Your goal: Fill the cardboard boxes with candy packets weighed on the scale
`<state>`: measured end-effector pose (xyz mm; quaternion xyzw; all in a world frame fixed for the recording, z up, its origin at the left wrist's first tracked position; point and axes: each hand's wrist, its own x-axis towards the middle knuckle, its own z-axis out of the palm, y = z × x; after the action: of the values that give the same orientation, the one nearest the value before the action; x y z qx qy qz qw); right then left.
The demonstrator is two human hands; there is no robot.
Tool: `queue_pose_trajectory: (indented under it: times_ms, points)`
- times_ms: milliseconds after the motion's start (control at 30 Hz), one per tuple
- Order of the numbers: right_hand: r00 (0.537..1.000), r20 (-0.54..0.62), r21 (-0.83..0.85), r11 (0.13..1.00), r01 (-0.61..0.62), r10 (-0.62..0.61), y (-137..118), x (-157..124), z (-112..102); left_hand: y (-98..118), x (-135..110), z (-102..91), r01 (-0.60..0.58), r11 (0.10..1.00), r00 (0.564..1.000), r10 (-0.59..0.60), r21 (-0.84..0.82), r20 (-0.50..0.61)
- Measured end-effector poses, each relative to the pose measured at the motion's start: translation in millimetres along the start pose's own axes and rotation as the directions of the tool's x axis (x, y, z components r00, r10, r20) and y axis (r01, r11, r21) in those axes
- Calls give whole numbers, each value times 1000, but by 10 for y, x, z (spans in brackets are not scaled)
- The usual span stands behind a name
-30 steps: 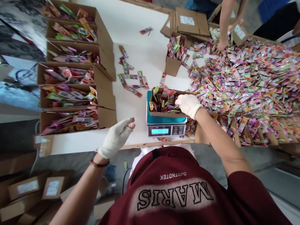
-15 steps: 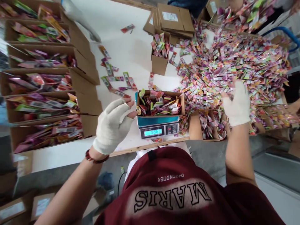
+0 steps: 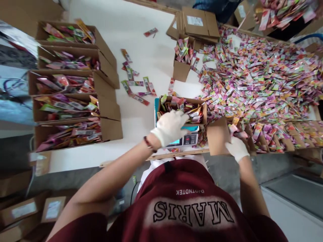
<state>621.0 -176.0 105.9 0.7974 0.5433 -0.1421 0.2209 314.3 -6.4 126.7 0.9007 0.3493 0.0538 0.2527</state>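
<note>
A small cardboard box of colourful candy sachets stands on a digital scale. My left hand, in a white glove, reaches across the box's front edge with its fingers stretched out. It hides part of the sachets and most of the lit display. To the right, my right hand, also gloved, closes on the near end of another filled cardboard box in the front row. Its fingertips are partly hidden by the box and sachets.
Several filled boxes stand in a column at the left. Loose sachets cover the table's right side, with others scattered mid-table. A filled box and flattened cardboard are at the back. At upper right, a person handles sachets.
My left hand has moved right, from beside the scale to over the box on it. My right hand has come down from above the loose sachets to a box in the front row.
</note>
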Motion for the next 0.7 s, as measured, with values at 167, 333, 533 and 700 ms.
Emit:
queue_pose_trajectory:
  times_ms: [167,333,533,700]
  points:
    - [989,-136,-61,997,55,-63,41,-388,-557,49,-106,219,92,985,979,-117,148,164]
    - [943,-269,-174,973,151,-195,-413,-288,-790,-109,-1166,-17,59,988,989,-77,141,124]
    - [897,-47,-152,890,429,-440,-1491,253,-763,-435,-2577,-131,302,950,949,-307,74,66]
    - [848,40,-97,843,529,-528,-1737,300,-767,-1089,-3062,99,636,767,771,-637,80,-22]
